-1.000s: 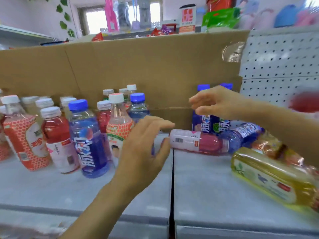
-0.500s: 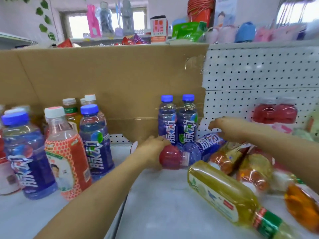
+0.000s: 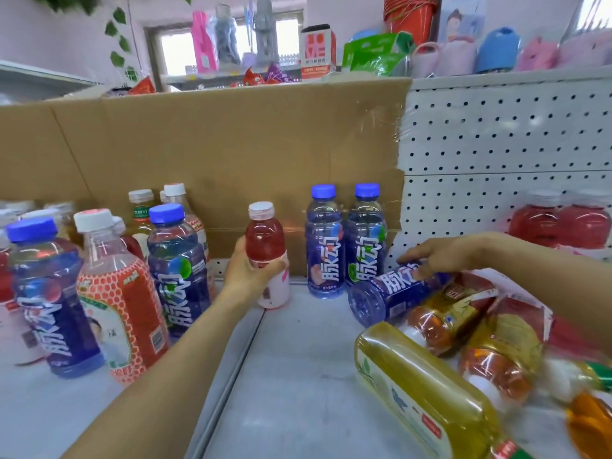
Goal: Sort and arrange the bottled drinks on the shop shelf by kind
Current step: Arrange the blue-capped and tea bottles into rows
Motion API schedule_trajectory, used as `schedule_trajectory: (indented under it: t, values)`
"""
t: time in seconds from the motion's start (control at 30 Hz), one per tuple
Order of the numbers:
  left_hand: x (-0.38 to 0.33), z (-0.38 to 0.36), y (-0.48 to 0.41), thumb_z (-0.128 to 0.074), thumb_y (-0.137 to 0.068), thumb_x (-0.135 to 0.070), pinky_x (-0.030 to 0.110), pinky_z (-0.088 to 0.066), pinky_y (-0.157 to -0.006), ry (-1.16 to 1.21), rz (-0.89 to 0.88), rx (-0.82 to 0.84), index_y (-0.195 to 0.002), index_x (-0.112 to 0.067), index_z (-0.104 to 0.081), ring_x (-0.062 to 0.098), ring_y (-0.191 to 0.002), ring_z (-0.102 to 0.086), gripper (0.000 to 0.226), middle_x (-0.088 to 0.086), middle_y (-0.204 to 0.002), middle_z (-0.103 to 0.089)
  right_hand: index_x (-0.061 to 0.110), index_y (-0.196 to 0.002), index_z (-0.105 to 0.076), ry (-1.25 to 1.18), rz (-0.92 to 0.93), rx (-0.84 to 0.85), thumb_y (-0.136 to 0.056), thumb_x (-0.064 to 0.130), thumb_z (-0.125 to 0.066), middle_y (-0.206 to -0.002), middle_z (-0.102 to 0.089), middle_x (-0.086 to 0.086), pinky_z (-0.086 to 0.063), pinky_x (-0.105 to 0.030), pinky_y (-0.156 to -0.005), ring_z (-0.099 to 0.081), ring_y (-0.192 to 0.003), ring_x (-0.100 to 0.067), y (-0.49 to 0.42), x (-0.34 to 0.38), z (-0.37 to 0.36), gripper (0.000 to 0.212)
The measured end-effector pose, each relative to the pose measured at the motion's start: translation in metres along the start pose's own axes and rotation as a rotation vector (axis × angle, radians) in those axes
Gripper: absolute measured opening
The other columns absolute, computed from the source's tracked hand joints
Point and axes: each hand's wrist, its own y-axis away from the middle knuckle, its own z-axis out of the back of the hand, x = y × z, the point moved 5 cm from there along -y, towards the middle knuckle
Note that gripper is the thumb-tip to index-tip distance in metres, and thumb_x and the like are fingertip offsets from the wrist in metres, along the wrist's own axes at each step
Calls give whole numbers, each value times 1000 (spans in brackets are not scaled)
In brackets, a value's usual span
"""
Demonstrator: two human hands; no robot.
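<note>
On shelf (image 3: 298, 376), 12 o'clock: left hand (image 3: 246, 271), fingers wrapping upright red bottle (image 3: 265, 236).
2 o'clock: right hand (image 3: 440, 256), fingers curled over lying blue bottle (image 3: 390, 293).
Handling: probably heavy, slick; grip mid-label.

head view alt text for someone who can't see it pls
A person's left hand holds a red drink bottle upright at a grey shop shelf, while the right hand grips a lying blue bottle. Two standing blue bottles sit between the hands, against a cardboard backing.
</note>
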Motion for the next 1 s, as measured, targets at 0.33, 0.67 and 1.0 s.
schedule_trajectory:
  t: [0.33,0.67,1.0]
  values:
    - [-49,-31,60,-71,-86,-5,8,-42,-80,-308,-525,-251,-113,-16,-58,4,-92,-52,32,-3,-109,-53,23,-144,-41,312,30,123,-86,31,-73,-141,-49,-3,-42,-36,-105,-48,-126,-22,4,9,1,67]
    - [-50,-124,64,-79,-82,-33,39,-51,-101,-628,-270,472,-136,-17,-53,17,-117,-58,62,2,-132,-60,26,-122,-50,137,290,-165,-69,34,-87,-117,-58,8,-43,-13,-72,-58,-101,-10,15,30,-16,65]
    - [-43,-79,69,-90,-69,-26,13,-50,-68,-475,-143,441,-116,-25,-55,0,-86,-64,59,-10,-104,-67,31,-143,-38,566,604,-667,-72,53,-77,-137,-51,8,-24,-40,-112,-41,-130,-17,73,88,-1,83]
